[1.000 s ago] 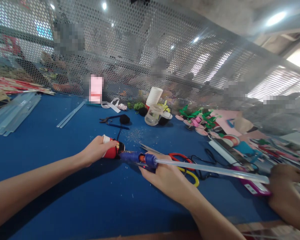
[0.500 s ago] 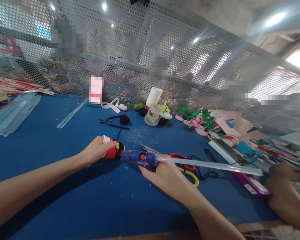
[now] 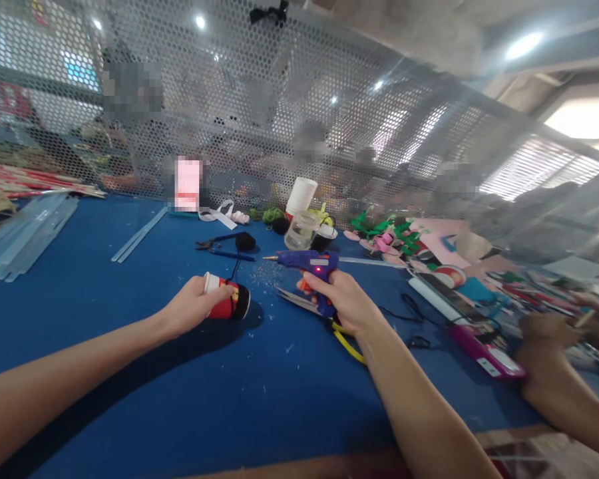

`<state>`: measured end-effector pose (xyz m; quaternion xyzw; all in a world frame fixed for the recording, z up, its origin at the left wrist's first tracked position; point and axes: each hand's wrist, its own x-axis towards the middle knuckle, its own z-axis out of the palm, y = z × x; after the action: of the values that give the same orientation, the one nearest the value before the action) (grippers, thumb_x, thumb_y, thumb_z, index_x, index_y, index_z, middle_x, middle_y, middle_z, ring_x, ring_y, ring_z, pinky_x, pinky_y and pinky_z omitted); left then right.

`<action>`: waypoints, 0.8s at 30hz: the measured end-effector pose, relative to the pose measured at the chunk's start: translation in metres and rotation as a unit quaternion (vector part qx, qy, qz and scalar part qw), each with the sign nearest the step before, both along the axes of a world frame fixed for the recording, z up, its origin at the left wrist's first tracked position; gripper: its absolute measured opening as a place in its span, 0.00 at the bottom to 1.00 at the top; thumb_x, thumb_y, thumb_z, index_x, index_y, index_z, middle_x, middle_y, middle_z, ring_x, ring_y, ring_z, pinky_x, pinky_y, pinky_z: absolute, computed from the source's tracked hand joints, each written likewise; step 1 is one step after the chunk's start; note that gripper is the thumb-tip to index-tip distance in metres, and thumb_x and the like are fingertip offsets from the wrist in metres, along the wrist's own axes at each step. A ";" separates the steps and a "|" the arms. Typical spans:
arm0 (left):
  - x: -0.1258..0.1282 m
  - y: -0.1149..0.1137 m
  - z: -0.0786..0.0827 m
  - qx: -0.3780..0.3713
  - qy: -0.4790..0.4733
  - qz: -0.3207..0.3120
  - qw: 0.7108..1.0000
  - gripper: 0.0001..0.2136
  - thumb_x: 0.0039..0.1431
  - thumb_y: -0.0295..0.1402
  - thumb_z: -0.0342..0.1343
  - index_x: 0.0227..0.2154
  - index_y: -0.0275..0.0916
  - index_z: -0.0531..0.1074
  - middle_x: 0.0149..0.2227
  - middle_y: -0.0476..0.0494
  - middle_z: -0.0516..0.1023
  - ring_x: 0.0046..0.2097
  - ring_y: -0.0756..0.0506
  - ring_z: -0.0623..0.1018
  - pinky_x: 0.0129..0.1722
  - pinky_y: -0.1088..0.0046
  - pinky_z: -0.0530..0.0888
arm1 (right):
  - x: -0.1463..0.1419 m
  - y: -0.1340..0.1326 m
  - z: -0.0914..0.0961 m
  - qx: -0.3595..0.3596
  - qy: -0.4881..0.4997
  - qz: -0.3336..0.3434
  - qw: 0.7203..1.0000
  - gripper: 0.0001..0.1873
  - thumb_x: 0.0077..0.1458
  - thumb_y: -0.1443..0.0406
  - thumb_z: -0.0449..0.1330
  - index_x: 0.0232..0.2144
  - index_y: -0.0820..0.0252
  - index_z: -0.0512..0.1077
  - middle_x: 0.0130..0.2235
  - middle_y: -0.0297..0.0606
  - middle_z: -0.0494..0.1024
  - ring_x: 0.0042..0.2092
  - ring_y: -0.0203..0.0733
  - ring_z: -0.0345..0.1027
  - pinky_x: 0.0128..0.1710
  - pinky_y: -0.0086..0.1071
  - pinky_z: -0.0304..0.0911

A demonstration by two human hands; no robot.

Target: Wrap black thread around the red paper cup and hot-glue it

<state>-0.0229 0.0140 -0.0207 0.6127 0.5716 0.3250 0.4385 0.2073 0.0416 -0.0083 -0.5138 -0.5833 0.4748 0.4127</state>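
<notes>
My left hand (image 3: pixel 192 307) is closed around a small red, white and black cup-shaped figure (image 3: pixel 227 301) lying on its side on the blue table (image 3: pixel 130 372). My right hand (image 3: pixel 347 303) grips a blue hot-glue gun (image 3: pixel 307 264) by the handle, lifted upright with its nozzle pointing left and a red light lit on its body. A clear glue stick (image 3: pixel 367 262) sticks out of the gun's back. The gun's nozzle is apart from the figure, above and to its right.
Scissors (image 3: pixel 299 301) with a yellow handle (image 3: pixel 349 346) lie under my right hand. Clear glue sticks (image 3: pixel 24 233) lie at left, pliers (image 3: pixel 214 243) and a jar (image 3: pixel 299 231) behind, coloured foam scraps (image 3: pixel 394 239) at right. Another person's hands (image 3: pixel 554 339) work at far right. A perforated metal screen (image 3: pixel 279 120) backs the table.
My right hand has lifted the glue gun away from the figure and turned it upright, further back on the table. My left hand still holds the figure in place.
</notes>
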 end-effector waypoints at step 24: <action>0.000 -0.008 0.004 0.041 0.028 -0.084 0.995 0.17 0.47 0.45 0.44 0.13 0.38 0.52 0.15 0.56 0.50 0.19 0.54 0.51 0.18 0.77 0.49 | -0.017 0.043 -0.004 0.081 -0.319 -0.087 0.940 0.17 0.43 0.57 0.55 0.12 0.62 0.64 0.23 0.42 0.70 0.34 0.42 0.64 0.31 0.31 0.54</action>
<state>-0.0232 0.0060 -0.0170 0.6851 0.5161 0.2930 0.4224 0.1901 0.0850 -0.0119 -0.6517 -0.6741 0.1991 0.2850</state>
